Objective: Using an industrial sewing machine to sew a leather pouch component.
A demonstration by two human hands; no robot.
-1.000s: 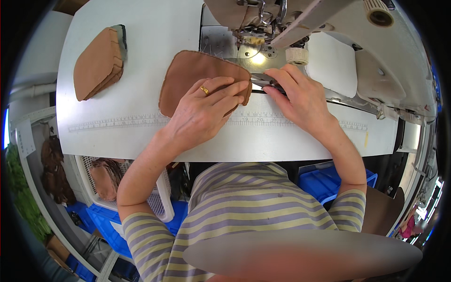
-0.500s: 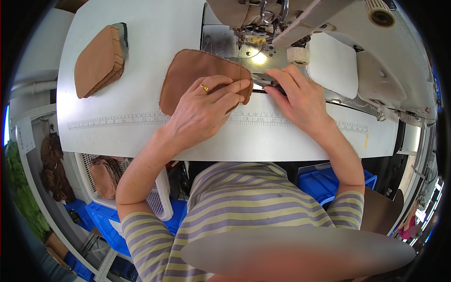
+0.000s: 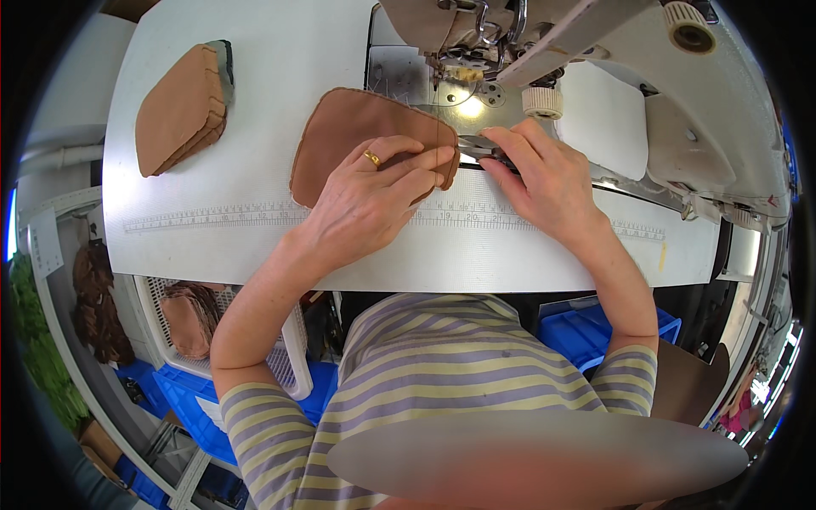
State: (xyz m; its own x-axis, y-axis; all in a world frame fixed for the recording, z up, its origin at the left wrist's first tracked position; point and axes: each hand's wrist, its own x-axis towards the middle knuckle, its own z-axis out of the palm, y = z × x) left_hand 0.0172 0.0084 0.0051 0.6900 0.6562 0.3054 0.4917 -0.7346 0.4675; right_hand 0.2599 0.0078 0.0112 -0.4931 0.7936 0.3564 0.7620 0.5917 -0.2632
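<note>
A brown piece of leather-like material [image 3: 344,127] with rounded corners and a stitched edge lies on the white table in front of the sewing machine [image 3: 463,64]. My left hand [image 3: 365,191] is on its lower right part, fingers closed on the edge there. Thin threads stand out along the piece's upper edge. My right hand [image 3: 544,174] grips small thread snips [image 3: 480,146], whose metal blades point left and reach the piece's right edge. Part of the snips is hidden in the palm.
A stack of similar brown pieces [image 3: 178,110] lies at the table's far left. A ruler strip [image 3: 204,221] runs along the near side. Below the table, a white basket [image 3: 297,353] holds more brown pieces, with a blue crate [image 3: 557,331] to the right.
The snips' blades have shifted very slightly at the piece's right edge, and a thread now shows across its upper right corner. Both hands stay in nearly the same place.
</note>
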